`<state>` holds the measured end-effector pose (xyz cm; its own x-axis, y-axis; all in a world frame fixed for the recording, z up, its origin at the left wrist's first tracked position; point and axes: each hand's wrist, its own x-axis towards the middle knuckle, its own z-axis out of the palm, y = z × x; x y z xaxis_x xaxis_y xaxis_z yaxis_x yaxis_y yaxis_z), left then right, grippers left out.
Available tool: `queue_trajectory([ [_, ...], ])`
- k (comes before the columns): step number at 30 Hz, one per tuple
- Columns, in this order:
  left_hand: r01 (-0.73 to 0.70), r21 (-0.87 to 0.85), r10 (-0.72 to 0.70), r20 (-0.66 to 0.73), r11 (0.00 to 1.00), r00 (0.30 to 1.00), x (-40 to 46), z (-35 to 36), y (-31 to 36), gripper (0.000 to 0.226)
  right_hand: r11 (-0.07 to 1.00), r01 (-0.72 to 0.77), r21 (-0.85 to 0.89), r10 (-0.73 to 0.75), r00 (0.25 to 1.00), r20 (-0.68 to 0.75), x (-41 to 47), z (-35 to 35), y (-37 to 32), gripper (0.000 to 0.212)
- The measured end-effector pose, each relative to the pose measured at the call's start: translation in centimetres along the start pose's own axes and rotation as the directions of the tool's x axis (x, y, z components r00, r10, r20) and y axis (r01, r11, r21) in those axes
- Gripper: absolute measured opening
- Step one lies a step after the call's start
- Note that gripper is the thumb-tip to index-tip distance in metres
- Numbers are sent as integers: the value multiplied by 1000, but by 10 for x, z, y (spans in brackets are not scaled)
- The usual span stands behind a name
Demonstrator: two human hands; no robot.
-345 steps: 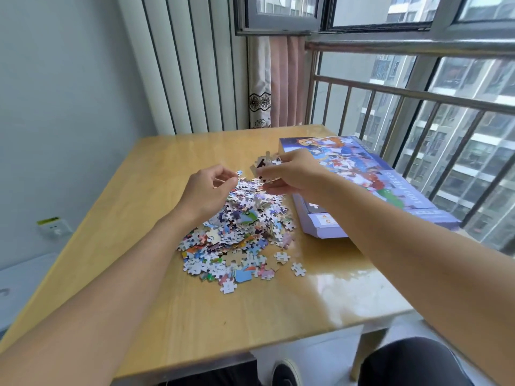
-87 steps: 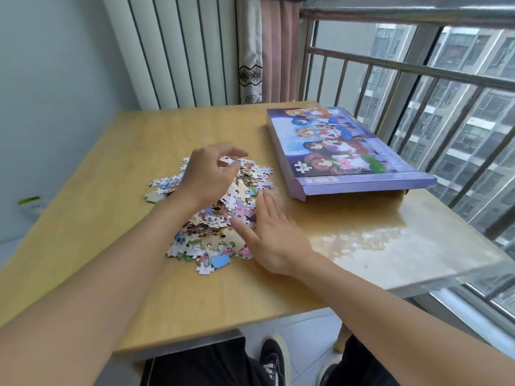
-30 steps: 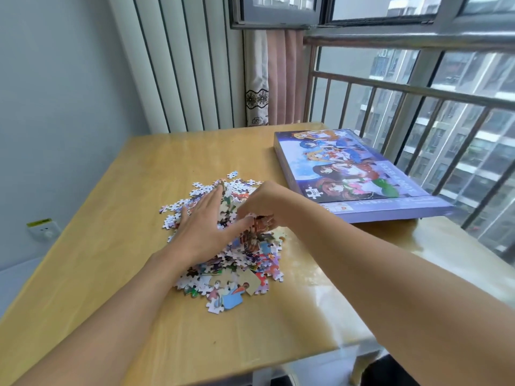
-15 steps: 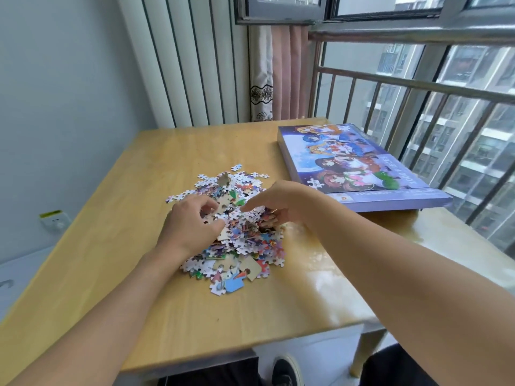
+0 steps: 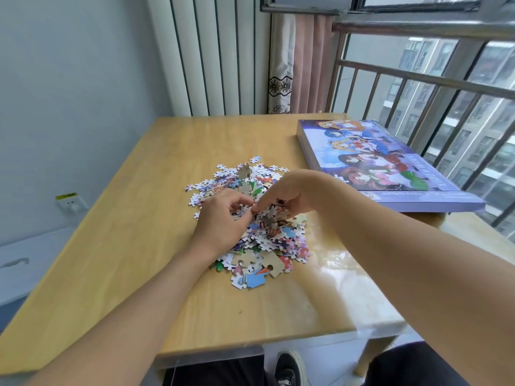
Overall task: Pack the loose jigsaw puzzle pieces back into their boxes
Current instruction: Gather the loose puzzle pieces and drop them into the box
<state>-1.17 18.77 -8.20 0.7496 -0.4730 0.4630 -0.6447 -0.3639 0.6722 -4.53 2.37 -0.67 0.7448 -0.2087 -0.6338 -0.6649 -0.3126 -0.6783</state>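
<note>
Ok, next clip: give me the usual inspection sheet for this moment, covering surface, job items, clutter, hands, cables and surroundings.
Surface: wooden table, glossy, with glare toward its right edge.
Job's things: pile of loose puzzle pieces heaped mid-table; purple puzzle box lying flat and closed at the right, its near corner overhanging the table edge; one stray piece on its lid.
Clutter: nothing seen.
Hands: left hand and right hand both curled into the top of the pile, gathering pieces.
Cables: nothing seen.
Surroundings: wall socket at left; curtain behind; window railing at right; shoe under the table.
</note>
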Motion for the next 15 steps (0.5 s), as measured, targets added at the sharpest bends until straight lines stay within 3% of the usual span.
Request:
queue_trajectory([
  [3,13,-19,-14,-28,1000,1000,1,0,-1,12,1000,-5,18,5,1000,3,0,1,-2,18],
  [7,16,-44,-18,-39,999,999,1,0,-2,12,1000,-4,27,5,999,-45,4,3,0,36],
  [10,12,-82,-20,-93,997,995,0,-3,1,18,998,6,68,-2,998,-66,-1,0,2,33],
  [15,69,-164,-99,-182,984,978,2,-9,4,22,956,83,281,-43,988,-146,-8,-19,14,45],
])
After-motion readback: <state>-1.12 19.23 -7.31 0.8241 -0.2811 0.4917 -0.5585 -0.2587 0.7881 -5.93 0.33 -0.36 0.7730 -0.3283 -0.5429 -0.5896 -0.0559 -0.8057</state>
